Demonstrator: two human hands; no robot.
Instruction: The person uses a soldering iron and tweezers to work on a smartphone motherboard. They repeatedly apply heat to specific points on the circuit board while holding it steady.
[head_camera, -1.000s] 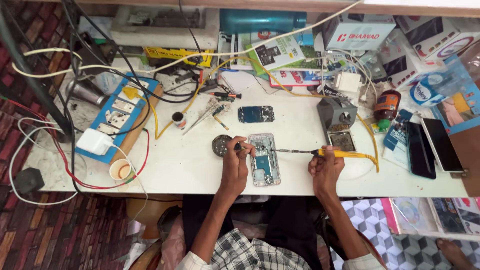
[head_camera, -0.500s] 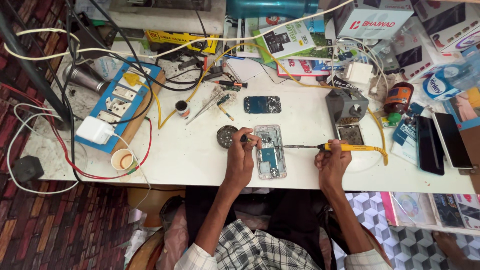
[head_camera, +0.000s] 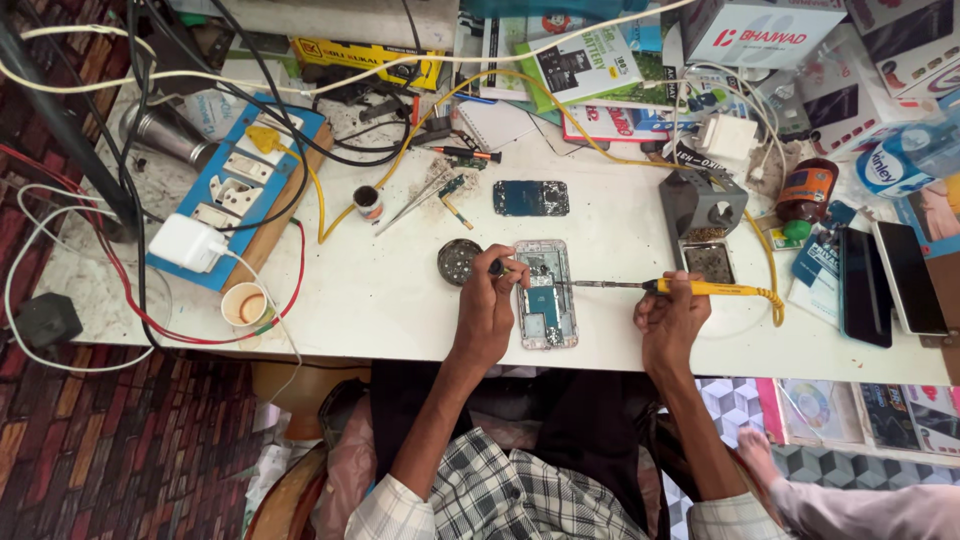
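Reaching forward from bent elbows, both forearms extend over the edge of the white workbench (head_camera: 400, 300). The left hand (head_camera: 485, 310) is clenched around a small dark tool (head_camera: 497, 267), its tip at the left edge of the opened phone (head_camera: 546, 294). The right hand (head_camera: 670, 318) grasps the yellow-handled soldering iron (head_camera: 690, 288), held level, with its metal tip over the phone's upper half. The phone lies flat between the hands, near the bench's front edge. A round tin (head_camera: 459, 261) sits just left of it, and a loose circuit board (head_camera: 531, 198) lies behind it. A blue socket board (head_camera: 240, 190) and tangled cables occupy the left side. The floor is red brick paving (head_camera: 130, 440).
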